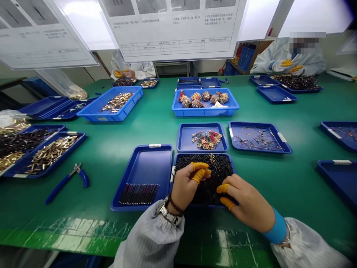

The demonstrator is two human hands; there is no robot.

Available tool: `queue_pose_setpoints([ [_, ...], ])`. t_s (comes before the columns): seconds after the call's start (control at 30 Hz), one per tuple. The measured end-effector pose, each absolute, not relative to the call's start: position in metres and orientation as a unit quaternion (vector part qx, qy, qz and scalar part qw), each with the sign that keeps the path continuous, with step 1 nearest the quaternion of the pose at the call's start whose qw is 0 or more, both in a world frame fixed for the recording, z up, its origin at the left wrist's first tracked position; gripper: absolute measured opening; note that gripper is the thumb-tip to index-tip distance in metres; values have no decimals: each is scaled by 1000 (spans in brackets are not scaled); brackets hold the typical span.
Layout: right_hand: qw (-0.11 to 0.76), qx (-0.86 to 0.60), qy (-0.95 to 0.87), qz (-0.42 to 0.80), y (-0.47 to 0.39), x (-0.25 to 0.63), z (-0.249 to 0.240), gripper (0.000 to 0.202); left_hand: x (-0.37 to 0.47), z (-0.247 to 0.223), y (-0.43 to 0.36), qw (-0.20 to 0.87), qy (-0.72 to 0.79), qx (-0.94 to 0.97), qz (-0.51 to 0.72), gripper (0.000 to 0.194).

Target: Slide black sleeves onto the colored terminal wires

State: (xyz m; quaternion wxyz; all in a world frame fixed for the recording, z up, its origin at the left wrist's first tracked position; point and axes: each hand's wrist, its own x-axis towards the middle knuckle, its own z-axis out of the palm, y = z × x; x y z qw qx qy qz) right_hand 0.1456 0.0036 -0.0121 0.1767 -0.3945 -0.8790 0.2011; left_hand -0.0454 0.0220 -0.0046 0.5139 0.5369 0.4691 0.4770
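Note:
My left hand [189, 182], with yellow finger cots on thumb and forefinger, is closed in a pinch over a blue tray [232, 163]. A few thin coloured wires [214, 161] with metal ends stick out beyond its fingertips; the grip itself is partly hidden. The tray is full of short black tubes [200, 195]. My right hand [248, 204], also in yellow finger cots, reaches to the tubes at the tray's right side, thumb and forefinger slightly apart. To the left, a blue tray [150, 160] holds a neat row of black-sleeved wires [139, 194].
Behind stand a tray of bundled wires [208, 139], a tray of loose wires [258, 139] and a bin of wire bunches [205, 109]. Blue-handled cutters [68, 182] lie left, near trays of brass parts [51, 152]. Two people work across the table.

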Motion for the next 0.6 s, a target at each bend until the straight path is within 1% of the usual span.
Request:
queue_pose_setpoints([
  [0.13, 98, -365, -912, 159, 8, 135, -13, 10, -50, -3, 21, 538, 465, 517, 476, 15],
  [0.27, 54, -342, -931, 118, 17, 135, -11, 11, -52, -3, 19, 550, 458, 511, 476, 13],
  [0.4, 1, -317, -943, 105, 24, 136, -1, 16, -53, -6, 18, 558, 447, 520, 468, 14],
  [0.5, -17, -295, -950, 98, 28, 135, 2, 17, -53, -8, 18, 558, 444, 529, 460, 14],
  [0.6, -5, -282, -954, 106, 30, 134, -2, 18, -52, -9, 17, 551, 445, 540, 455, 16],
])
